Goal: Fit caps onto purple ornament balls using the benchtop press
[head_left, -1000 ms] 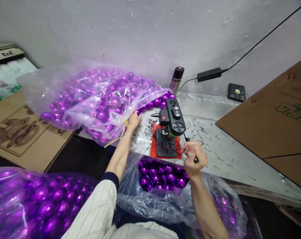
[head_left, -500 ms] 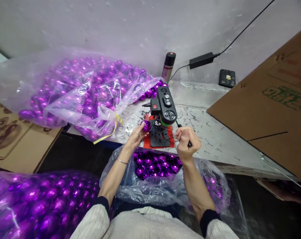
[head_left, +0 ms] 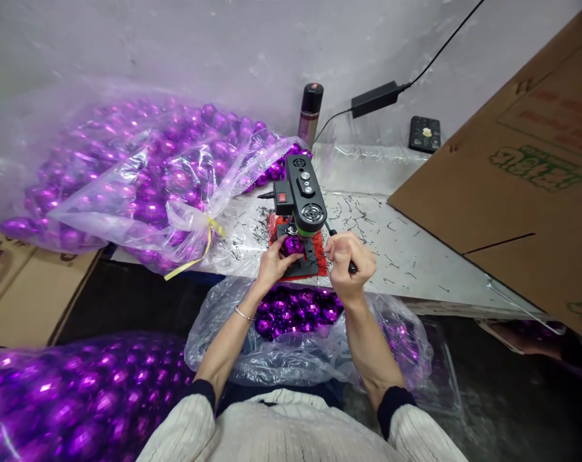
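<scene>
My left hand grips a shiny purple ball and holds it on the black base plate under the head of a small black bench drill. My right hand is a fist closed round the drill's black lever handle, just right of the machine. The drill stands on a red mat on the foil-covered table. Below my hands an open plastic bag holds several purple balls.
A big tied bag of purple balls lies on the table's left. Another full bag sits at lower left. A spray can, a power adapter and a black remote stand at the back. Cardboard sheets lean on the right.
My left hand left the tied bag, picked up a purple ball and brought it under the drill head. My right hand stayed on the lever. The view shifted right.
</scene>
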Tool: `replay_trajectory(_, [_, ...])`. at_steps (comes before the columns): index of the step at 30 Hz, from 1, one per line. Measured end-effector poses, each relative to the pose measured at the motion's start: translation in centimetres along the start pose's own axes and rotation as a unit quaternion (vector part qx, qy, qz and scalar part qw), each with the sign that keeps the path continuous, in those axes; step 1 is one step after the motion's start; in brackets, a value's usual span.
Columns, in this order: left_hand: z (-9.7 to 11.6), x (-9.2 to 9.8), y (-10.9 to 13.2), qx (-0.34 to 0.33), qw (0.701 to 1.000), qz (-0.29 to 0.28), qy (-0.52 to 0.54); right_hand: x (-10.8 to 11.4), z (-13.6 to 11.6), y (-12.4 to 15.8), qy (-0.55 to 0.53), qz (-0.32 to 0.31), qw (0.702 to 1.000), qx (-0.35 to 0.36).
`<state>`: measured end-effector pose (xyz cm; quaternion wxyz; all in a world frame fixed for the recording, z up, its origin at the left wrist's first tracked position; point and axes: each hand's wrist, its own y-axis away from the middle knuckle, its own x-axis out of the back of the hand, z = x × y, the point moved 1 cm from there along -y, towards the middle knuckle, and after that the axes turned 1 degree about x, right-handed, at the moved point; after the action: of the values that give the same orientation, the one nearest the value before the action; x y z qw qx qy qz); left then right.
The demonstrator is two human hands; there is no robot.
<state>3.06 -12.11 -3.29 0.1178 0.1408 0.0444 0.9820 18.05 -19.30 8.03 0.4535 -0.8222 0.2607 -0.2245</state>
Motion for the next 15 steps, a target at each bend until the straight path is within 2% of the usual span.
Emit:
replay_trajectory(4, [0.0,-0.1,0.1,-0.074,0.996,0.006,-0.059,0.1,-0.1,0.1,0.009,-0.007,1.0,0.011])
replay_trajectory(8, [-0.6,-0.8,0.2,-0.127,0.989,0.034,-0.062,0.2,0.1,0.4,0.021,-0.015,1.0,0.012])
replay_trajectory(12, [-1.5,-1.2,0.1,-0.151,0.984,0.046,-0.076,0.3,0.6,1.3,0.024,-0.014,0.999,0.016])
replay_trajectory(15, [-2.0,-1.2,-0.2,-0.164,0.98,0.034,-0.105,0.3,1.0,2.3,0.027,-0.011,0.999,0.021])
